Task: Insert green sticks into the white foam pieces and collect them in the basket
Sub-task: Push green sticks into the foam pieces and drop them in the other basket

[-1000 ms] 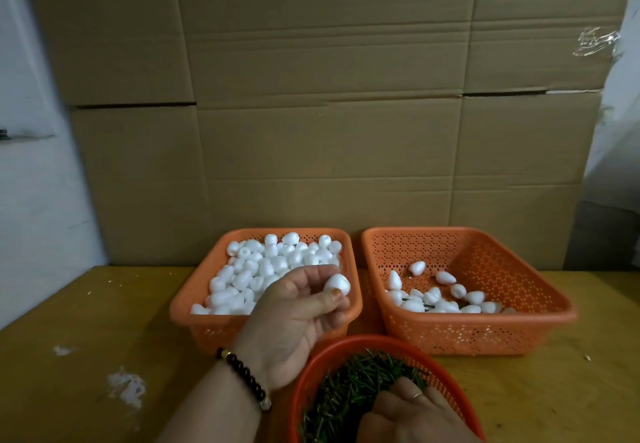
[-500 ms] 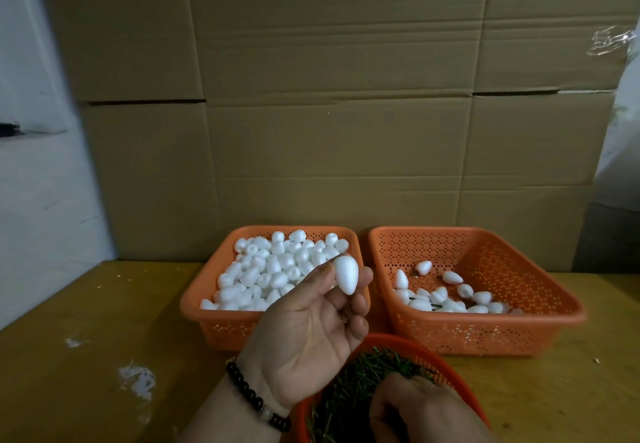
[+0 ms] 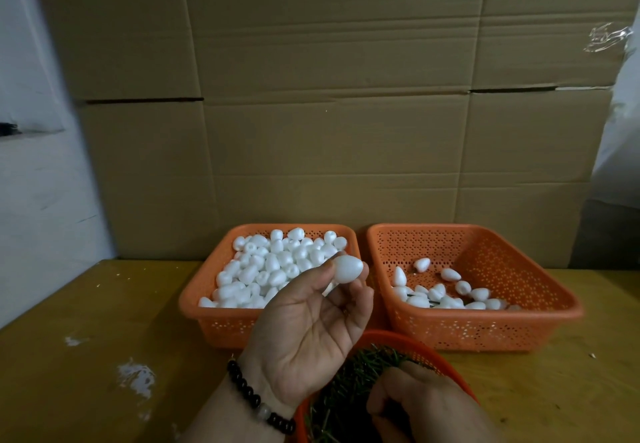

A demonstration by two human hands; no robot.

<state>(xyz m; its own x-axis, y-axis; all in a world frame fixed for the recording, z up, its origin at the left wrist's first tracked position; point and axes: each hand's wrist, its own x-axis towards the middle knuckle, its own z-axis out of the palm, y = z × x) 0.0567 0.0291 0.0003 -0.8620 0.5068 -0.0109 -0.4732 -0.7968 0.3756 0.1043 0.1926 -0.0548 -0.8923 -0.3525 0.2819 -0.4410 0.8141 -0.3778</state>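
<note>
My left hand [image 3: 308, 331], palm up with a dark bead bracelet at the wrist, pinches a white egg-shaped foam piece [image 3: 347, 268] between thumb and fingertips above the baskets. My right hand [image 3: 419, 404] is curled down in the round orange bowl [image 3: 426, 347] of green sticks [image 3: 349, 383]; whether it grips a stick is hidden. The left orange basket [image 3: 221, 324] is piled with plain foam pieces. The right orange basket [image 3: 485, 331] holds several foam pieces, some with green sticks showing.
A wall of brown cardboard boxes [image 3: 329, 113] stands right behind the baskets. The yellow-brown table [image 3: 86, 304] has white foam crumbs [image 3: 136, 375] at the front left. A white wall is at the far left.
My left hand has lifted the foam piece out of the left basket and turned it palm up toward me. My right hand has curled its fingers in the stick bowl.
</note>
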